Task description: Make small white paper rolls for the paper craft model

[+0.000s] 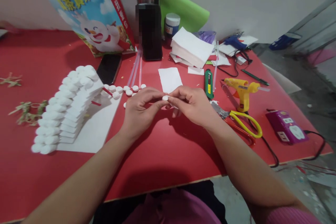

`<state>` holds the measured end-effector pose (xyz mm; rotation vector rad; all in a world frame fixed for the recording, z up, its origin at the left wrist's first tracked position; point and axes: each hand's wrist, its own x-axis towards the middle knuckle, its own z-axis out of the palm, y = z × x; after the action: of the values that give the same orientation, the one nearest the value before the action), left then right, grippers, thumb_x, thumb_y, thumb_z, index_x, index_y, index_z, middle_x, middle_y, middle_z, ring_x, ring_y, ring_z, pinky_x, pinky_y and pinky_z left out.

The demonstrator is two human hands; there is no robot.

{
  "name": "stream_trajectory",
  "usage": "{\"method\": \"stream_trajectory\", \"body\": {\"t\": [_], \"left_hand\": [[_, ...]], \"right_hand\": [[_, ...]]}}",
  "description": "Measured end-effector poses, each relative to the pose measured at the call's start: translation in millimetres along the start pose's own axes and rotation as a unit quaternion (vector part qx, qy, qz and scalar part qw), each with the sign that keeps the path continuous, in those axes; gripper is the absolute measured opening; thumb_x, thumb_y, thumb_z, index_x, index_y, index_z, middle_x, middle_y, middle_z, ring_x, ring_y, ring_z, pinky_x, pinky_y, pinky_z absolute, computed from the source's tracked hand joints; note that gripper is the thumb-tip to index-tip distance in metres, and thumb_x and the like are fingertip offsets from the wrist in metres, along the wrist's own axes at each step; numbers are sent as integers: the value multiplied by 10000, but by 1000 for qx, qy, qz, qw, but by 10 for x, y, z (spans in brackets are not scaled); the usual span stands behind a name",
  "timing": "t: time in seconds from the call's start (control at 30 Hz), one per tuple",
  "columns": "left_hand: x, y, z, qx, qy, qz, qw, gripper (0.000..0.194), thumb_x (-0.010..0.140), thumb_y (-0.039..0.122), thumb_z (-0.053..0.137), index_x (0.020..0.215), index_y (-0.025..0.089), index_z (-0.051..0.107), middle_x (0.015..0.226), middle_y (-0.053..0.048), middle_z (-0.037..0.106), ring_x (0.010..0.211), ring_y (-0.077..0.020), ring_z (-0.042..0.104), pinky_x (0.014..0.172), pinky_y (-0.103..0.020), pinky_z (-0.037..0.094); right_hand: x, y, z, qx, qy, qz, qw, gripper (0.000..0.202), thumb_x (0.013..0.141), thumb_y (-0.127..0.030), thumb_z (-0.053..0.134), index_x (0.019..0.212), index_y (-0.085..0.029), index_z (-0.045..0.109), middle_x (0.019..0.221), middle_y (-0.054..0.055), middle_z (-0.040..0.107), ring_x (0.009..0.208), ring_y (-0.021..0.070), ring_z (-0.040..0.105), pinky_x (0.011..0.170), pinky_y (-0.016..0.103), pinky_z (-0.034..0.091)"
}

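Observation:
Between my two hands, over the middle of the table, is a small round white piece. My left hand pinches it from the left with thumb and forefinger. From the other side, my right hand pinches the same piece. A white sheet of paper lies just beyond my fingertips. Several similar white round pieces are scattered behind my left hand. To the left stands a curved stepped model, made of white strips and rows of round white pieces, on a white board.
On the right lie scissors, a yellow glue gun, a green utility knife and a purple power socket with a cord. Behind are a paper stack, phone, glue sticks and a printed bag.

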<state>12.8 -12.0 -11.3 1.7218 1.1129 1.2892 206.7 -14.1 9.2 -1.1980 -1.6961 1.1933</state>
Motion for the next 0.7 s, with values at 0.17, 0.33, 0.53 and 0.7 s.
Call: {"method": "stream_trajectory", "body": {"t": [0.17, 0.33, 0.53, 0.7], "left_hand": [[-7, -60, 4, -18, -16, -24, 999, 97, 914, 337, 782, 962, 255, 762, 1079, -72, 756, 1051, -249, 707, 976, -408, 565], [-17, -84, 20, -9, -37, -66, 997, 125, 900, 316, 769, 945, 218, 705, 966, -49, 745, 930, -221, 703, 880, -362, 561], [47, -18, -46, -99, -85, -135, 982, 142, 876, 322, 789, 913, 210, 710, 814, -24, 723, 727, -185, 682, 709, -326, 567], [95, 6, -114, -89, -91, -138, 982, 148, 848, 323, 819, 906, 201, 757, 835, -39, 760, 766, -189, 706, 751, -319, 588]], "right_hand": [[4, 19, 50, -19, 32, 4, 999, 233, 987, -411, 689, 915, -190, 677, 777, 24, 769, 592, 152, 723, 584, 268, 535], [-26, -10, 88, -119, 51, -40, 991, 113, 964, -276, 667, 897, -188, 691, 770, 37, 756, 670, 173, 710, 650, 298, 537], [82, 22, -2, 197, -45, 160, 966, 365, 968, -547, 707, 964, -187, 646, 807, 74, 778, 643, 225, 772, 583, 343, 641], [166, 105, -43, 374, -139, 262, 879, 461, 1101, -568, 451, 1117, -158, 659, 883, 112, 807, 687, 218, 797, 608, 346, 684]]}}
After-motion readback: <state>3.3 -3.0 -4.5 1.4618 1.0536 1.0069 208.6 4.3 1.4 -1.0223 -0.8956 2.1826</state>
